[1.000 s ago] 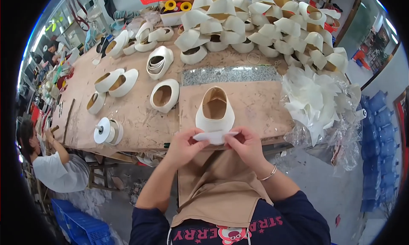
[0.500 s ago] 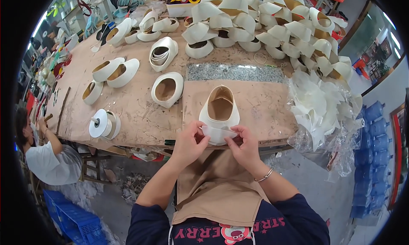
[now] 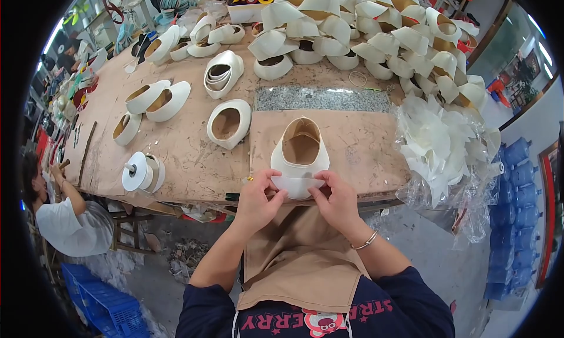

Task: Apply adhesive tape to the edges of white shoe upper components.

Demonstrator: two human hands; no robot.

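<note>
A white shoe upper [image 3: 299, 153] with a tan lining lies on a brown board [image 3: 364, 144] at the near edge of the workbench. My left hand [image 3: 258, 198] and my right hand [image 3: 338, 200] both pinch a thin white strip [image 3: 296, 182] stretched across the near end of that upper. The fingertips of both hands touch the upper's rim. A brown apron [image 3: 299, 256] hangs below my hands.
Several white uppers lie on the bench [image 3: 188, 156], with a big heap [image 3: 376, 38] at the back. A tape roll [image 3: 141, 172] sits left, a grey stone slab [image 3: 323, 98] behind the board, a bag of white pieces [image 3: 440, 144] right. A seated person [image 3: 64, 217] works at far left.
My head has tipped, so the bench sits lower in view. Both hands stay on the strip at the upper's near end, fingers shifted slightly outward along it.
</note>
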